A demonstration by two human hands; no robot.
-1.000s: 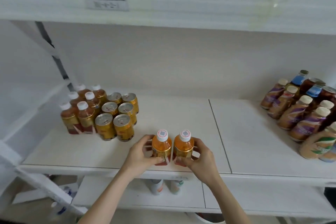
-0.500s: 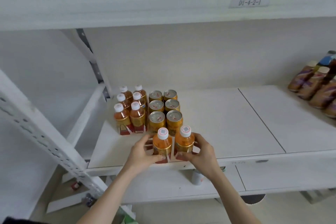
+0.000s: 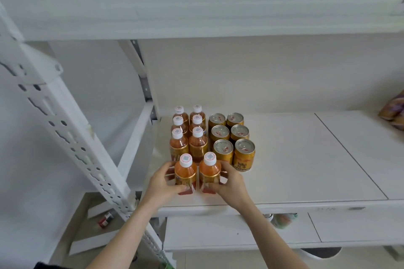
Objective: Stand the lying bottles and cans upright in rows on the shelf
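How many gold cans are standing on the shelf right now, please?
6, in two columns of three right of the bottles: back pair, middle pair, front pair. None seems hidden.

Both hands have slid their two orange bottles leftward along the shelf: the left-hand bottle and right-hand bottle now stand directly in front of the tea bottle rows, seemingly touching them, left of the gold cans.

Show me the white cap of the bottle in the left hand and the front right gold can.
white bottle cap (image 3: 186, 159), head view, flat top.
front right gold can (image 3: 244, 158), head view, side wall.
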